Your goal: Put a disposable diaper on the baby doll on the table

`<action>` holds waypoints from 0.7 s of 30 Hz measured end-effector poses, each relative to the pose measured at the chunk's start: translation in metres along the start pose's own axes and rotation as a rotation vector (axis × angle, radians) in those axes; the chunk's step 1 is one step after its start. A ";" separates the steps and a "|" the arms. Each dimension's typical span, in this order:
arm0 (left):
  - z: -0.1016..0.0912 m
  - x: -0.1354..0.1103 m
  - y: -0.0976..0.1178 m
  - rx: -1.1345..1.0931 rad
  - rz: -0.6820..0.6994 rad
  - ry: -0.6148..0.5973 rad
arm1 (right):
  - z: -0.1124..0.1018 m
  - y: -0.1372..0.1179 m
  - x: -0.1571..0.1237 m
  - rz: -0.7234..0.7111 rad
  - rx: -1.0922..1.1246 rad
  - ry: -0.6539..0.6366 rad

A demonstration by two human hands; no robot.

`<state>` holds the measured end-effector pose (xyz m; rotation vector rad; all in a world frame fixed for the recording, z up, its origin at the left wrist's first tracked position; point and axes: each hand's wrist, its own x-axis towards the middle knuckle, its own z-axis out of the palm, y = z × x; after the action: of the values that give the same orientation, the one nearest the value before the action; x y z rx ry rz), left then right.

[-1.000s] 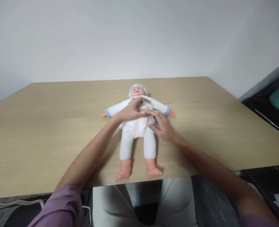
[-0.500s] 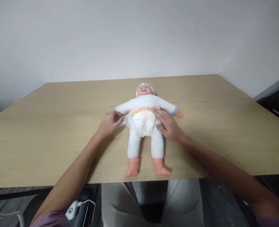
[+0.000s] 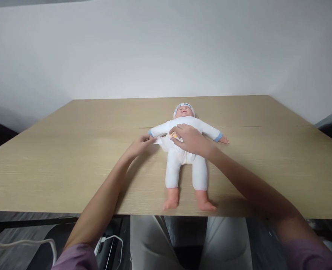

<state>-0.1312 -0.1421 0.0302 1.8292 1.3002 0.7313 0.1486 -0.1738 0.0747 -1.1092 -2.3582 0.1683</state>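
Note:
A baby doll (image 3: 199,174) in a white suit with blue cuffs lies on its back, feet toward me. Around its hips is a white diaper (image 3: 186,157) with an orange patterned waistband, partly covered by my hand. My left hand (image 3: 140,145) pinches the tab end of the diaper's side wing (image 3: 160,142) and holds it out to the left. Over the doll's belly, my right hand (image 3: 191,139) rests on the diaper front, fingers bent and apart, thumb toward the waistband. Whether its fingertips grip the waistband cannot be made out.
The wooden table (image 3: 70,157) has its front edge just beyond the doll's feet. A white wall (image 3: 160,52) rises behind it. Below the edge are my legs (image 3: 154,243), a white cable (image 3: 42,243) and dark items at lower left.
My right hand has moved left, from the diaper's right side across to its front. My left hand now pulls the left wing outward. The whole view has shifted, so the doll appears farther right.

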 end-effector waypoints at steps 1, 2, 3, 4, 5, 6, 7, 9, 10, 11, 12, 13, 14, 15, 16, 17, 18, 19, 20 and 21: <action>-0.003 0.001 0.002 -0.064 -0.004 0.009 | 0.003 0.001 0.004 0.028 -0.005 -0.016; -0.004 0.003 0.004 -0.126 -0.009 0.017 | 0.006 0.003 0.006 0.060 -0.014 -0.021; -0.004 0.005 0.006 -0.176 -0.012 0.026 | 0.010 0.004 0.007 0.088 -0.019 -0.016; -0.003 0.008 0.008 -0.209 -0.009 0.035 | 0.013 0.006 0.007 0.107 -0.014 -0.008; 0.000 0.011 0.011 -0.231 0.001 0.038 | 0.015 0.008 0.007 0.118 0.002 0.001; 0.004 0.015 0.016 -0.248 0.015 0.039 | 0.016 0.009 0.006 0.123 0.029 0.008; 0.009 0.020 0.021 -0.257 0.029 0.037 | 0.017 0.010 0.005 0.127 0.063 0.009; 0.022 0.029 0.033 -0.264 0.056 0.026 | 0.016 0.012 0.005 0.144 0.142 0.003; 0.029 0.033 0.040 -0.265 0.066 0.016 | 0.016 0.013 0.005 0.162 0.179 0.000; 0.038 0.036 0.046 -0.265 0.075 0.000 | 0.015 0.014 0.005 0.186 0.208 -0.002; 0.046 0.038 0.051 -0.267 0.082 -0.018 | 0.015 0.015 0.006 0.211 0.225 -0.006; 0.054 0.040 0.054 -0.277 0.090 -0.029 | 0.015 0.016 0.007 0.235 0.228 -0.008; 0.061 0.041 0.054 -0.299 0.100 -0.026 | 0.015 0.017 0.008 0.255 0.220 -0.009; 0.068 0.042 0.052 -0.335 0.116 -0.006 | 0.015 0.017 0.009 0.265 0.207 -0.013; 0.074 0.042 0.048 -0.380 0.141 0.033 | 0.014 0.017 0.010 0.267 0.194 -0.015; 0.078 0.042 0.042 -0.423 0.171 0.081 | 0.014 0.017 0.010 0.266 0.185 -0.016; 0.081 0.042 0.035 -0.454 0.202 0.130 | 0.013 0.017 0.010 0.265 0.185 -0.014; 0.084 0.041 0.027 -0.468 0.230 0.171 | 0.013 0.017 0.010 0.267 0.191 -0.011; 0.085 0.041 0.019 -0.465 0.249 0.206 | 0.013 0.016 0.009 0.274 0.203 -0.005; 0.087 0.042 0.012 -0.448 0.256 0.234 | 0.012 0.016 0.009 0.283 0.217 0.005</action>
<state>-0.0427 -0.1267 -0.0064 1.5850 0.9465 1.2942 0.1488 -0.1553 0.0624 -1.3246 -2.1087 0.5089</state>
